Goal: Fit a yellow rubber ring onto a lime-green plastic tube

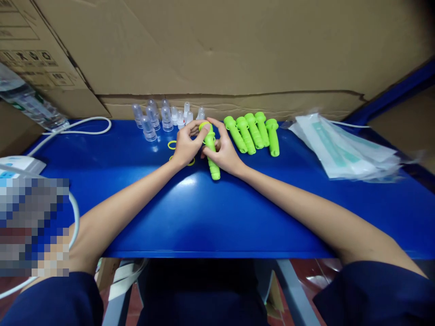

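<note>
Over the middle of the blue table, a lime-green flashlight-shaped body (pixel 213 167) is held in both hands, its wide end tilted away from me. My left hand (pixel 188 144) has its fingers and thumb closed round the wide head. My right hand (pixel 225 155) grips the same piece from the right, just below the head; some of its fingers are hidden. Yellow rings (pixel 172 145) lie on the table beside and partly behind my left hand. Several similar green bodies (pixel 254 131) lie in a slanted row right of my hands.
Clear domed plastic caps (pixel 148 129) and smaller white-based ones (pixel 181 118) stand at the back left. Flat clear packets (pixel 340 147) are piled at the right. A plastic bottle (pixel 34 106), a white cable (pixel 84 120) and cardboard (pixel 220 50) border the blue table (pixel 204 217).
</note>
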Motion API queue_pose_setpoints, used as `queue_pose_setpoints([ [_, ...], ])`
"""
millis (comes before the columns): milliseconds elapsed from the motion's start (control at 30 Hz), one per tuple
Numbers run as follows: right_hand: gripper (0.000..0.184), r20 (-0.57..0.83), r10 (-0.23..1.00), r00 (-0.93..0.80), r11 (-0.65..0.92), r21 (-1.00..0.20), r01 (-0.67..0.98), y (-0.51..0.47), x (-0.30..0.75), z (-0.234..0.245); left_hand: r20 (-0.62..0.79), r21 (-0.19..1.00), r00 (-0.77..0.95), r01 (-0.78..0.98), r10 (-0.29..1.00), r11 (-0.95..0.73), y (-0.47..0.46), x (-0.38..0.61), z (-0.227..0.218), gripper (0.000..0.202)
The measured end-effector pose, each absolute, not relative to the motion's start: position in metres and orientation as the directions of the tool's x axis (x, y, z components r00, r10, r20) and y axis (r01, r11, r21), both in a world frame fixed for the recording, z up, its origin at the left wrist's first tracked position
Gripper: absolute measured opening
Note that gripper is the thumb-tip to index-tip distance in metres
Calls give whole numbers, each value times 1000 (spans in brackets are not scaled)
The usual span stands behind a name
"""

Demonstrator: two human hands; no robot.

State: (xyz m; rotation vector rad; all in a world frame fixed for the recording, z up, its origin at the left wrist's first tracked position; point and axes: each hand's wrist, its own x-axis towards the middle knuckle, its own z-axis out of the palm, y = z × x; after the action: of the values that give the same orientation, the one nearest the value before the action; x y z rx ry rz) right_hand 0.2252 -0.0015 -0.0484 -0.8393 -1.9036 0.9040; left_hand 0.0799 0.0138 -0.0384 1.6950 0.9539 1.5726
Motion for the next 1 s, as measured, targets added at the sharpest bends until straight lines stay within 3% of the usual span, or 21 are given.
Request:
queue_pose_setpoints([
  [300, 86, 399, 824, -402, 504, -841, 198, 4, 224, -56, 579, 807, 82, 88, 811, -585, 18, 76, -38, 45],
  [467, 78, 411, 835, -367, 504, -839, 205, 3, 224, -53, 589, 800, 84, 81, 804, -594, 20, 76, -39, 48],
  [633, 69, 446, 841, -307, 518, -826, 219, 0, 224, -50, 602, 792, 53, 88, 797, -604, 15, 81, -34, 44],
  [1000, 78, 443, 826, -349, 534, -813, 232, -1, 225, -48, 638, 760, 26, 142, 770, -634, 9, 82, -31, 39],
])
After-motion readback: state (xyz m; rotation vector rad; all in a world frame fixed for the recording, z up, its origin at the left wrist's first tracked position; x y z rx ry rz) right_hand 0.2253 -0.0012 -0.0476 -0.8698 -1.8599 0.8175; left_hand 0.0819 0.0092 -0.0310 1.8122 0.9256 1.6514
